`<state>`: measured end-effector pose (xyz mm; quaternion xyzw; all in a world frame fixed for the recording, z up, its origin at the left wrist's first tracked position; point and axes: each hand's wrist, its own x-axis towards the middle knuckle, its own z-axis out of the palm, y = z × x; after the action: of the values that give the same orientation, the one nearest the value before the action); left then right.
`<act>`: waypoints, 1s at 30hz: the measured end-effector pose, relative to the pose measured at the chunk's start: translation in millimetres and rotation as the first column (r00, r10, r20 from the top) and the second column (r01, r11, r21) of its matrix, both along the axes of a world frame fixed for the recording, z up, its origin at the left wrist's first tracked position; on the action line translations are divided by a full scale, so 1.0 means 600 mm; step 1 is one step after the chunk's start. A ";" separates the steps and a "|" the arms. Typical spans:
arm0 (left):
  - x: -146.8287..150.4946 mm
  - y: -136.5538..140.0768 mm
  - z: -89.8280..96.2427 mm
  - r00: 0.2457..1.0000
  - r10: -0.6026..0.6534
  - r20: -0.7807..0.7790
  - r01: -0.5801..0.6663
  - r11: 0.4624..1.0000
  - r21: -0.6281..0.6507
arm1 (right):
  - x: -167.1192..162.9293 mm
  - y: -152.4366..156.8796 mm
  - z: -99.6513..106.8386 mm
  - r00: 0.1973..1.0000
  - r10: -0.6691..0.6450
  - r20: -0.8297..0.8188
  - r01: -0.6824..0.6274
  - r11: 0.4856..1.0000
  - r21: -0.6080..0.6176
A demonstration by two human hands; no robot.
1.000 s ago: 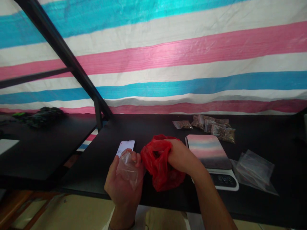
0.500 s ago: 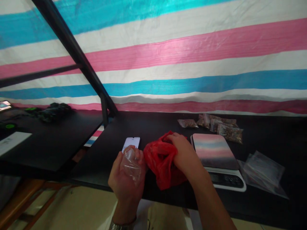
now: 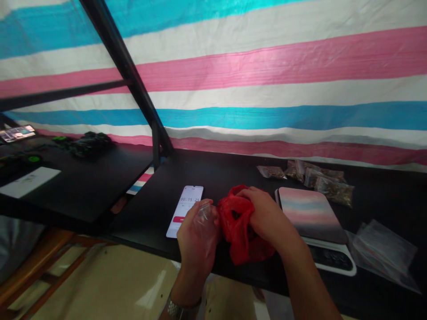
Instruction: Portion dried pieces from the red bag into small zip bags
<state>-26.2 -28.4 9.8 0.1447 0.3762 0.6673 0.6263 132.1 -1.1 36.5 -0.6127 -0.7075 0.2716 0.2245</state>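
Observation:
A small clear plastic bag (image 3: 205, 222) rests in the palm of my left hand (image 3: 196, 244), whose fingers curl round it. Just right of it, a red plastic bag (image 3: 238, 231) sits crumpled on the black table, its mouth partly open. My right hand (image 3: 265, 213) is at that bag's upper right side, fingers bent over the rim; the fingertips are hidden by the red plastic. What lies inside the red bag is too dark to make out. A phone (image 3: 185, 211) showing a running timer lies behind my left hand.
To the right stands a kitchen scale (image 3: 313, 218) with a shiny plate. Several small filled zip bags (image 3: 333, 189) lie behind it, and flat clear bags (image 3: 383, 251) lie to its right. A black metal post (image 3: 143, 98) rises at the left, beside another table (image 3: 100, 191).
The view has swung slightly left, so everything sits further right. More of the phone shows beside my left hand. Both hands keep nearly the same hold.

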 end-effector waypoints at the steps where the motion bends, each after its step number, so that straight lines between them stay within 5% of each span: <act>1: 0.000 0.002 -0.002 1.000 0.002 0.023 -0.002 1.000 -0.007 | -0.001 0.000 0.000 0.999 0.024 -0.030 -0.024 1.000 -0.004; 10: -0.006 0.005 0.006 0.995 0.011 0.101 -0.011 1.000 0.007 | 0.011 -0.004 0.002 0.936 0.106 -0.336 -0.115 0.993 -0.008; 26: -0.018 0.006 0.000 0.987 0.023 0.160 -0.036 0.996 0.079 | 0.018 -0.006 0.001 0.947 0.186 -0.261 -0.196 0.980 -0.013; 30: -0.017 0.006 0.002 0.982 0.039 0.183 -0.052 0.997 0.064 | 0.025 -0.001 -0.013 0.925 0.139 -0.354 -0.173 0.983 -0.066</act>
<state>-36.6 -24.6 11.2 0.0958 0.2977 0.7043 0.6373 147.1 -1.5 28.8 -0.5069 -0.6891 0.4263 0.2939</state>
